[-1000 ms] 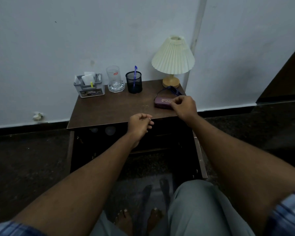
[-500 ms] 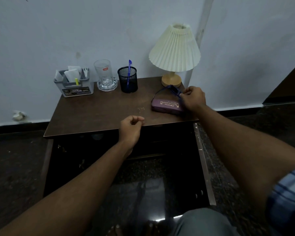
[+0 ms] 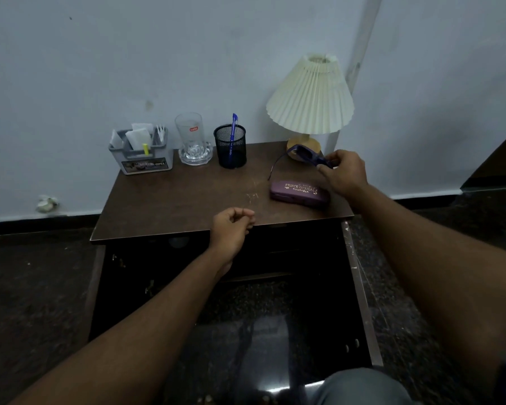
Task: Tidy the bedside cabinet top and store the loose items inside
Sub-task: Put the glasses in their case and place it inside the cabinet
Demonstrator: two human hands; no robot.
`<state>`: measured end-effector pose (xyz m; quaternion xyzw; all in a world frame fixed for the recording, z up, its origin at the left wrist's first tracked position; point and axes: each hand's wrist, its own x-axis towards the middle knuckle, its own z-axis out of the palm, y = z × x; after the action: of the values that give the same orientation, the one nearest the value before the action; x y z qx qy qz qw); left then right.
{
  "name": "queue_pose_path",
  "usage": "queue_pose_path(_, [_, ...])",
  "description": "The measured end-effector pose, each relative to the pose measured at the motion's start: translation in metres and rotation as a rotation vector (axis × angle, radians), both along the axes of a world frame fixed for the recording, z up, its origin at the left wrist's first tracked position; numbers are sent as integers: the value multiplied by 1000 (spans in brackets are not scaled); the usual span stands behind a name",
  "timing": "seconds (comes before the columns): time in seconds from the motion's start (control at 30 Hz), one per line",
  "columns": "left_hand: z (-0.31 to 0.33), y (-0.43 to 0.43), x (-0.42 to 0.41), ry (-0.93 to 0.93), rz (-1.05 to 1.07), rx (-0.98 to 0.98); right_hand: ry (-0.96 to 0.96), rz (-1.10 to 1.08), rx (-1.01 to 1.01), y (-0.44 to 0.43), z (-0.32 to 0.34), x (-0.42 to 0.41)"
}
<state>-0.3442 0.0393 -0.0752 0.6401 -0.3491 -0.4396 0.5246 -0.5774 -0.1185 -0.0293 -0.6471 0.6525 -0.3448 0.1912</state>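
The dark brown cabinet top (image 3: 187, 197) fills the middle of the view. A purple spectacle case (image 3: 298, 193) lies shut near its right front corner. My right hand (image 3: 343, 173) holds a pair of blue-framed glasses (image 3: 304, 154) just above the top, behind the case, with one temple arm trailing down to the left. My left hand (image 3: 231, 228) hovers at the front edge with fingers curled and nothing in it.
Along the back stand a grey organiser (image 3: 142, 152) with papers, a glass mug (image 3: 192, 140) on a glass dish, a black mesh pen cup (image 3: 230, 146) with a blue pen, and a pleated lamp (image 3: 310, 97). Below the top, the cabinet front (image 3: 275, 287) is dark.
My right hand has lifted the glasses off the top, away from the case. The view has moved closer to the cabinet. My left hand stays curled at the front edge.
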Motion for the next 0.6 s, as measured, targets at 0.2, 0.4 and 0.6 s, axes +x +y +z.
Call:
queue_pose_path(0.2, [16, 21, 18, 49, 75, -29, -226, 188, -49, 56, 21, 21])
queue_pose_path(0.4, [37, 40, 37, -32, 123, -195, -272, 349, 71, 121, 1, 72])
queue_pose_path(0.6, [31, 61, 45, -187, 64, -240, -387, 366, 182, 150, -27, 95])
